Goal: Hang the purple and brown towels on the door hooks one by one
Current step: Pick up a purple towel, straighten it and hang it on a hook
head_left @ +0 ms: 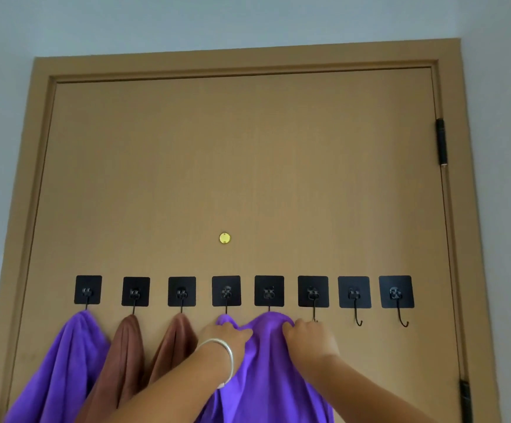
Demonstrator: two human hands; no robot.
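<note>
Left hand (226, 334) & right hand (309, 337) both pinch the top edge of a purple towel (266, 370), fingers curled into the cloth. Towel top sits at the 5th hook (269, 291) from left, bunched up to the 4th hook (226, 291); its long axis runs straight down the door (242, 166). Left wrist has a silver bangle (222, 358). Further left: two brown towels (126, 355), another purple one (65, 361), all hanging vertical. Three hooks at right (354, 293) are bare.
</note>
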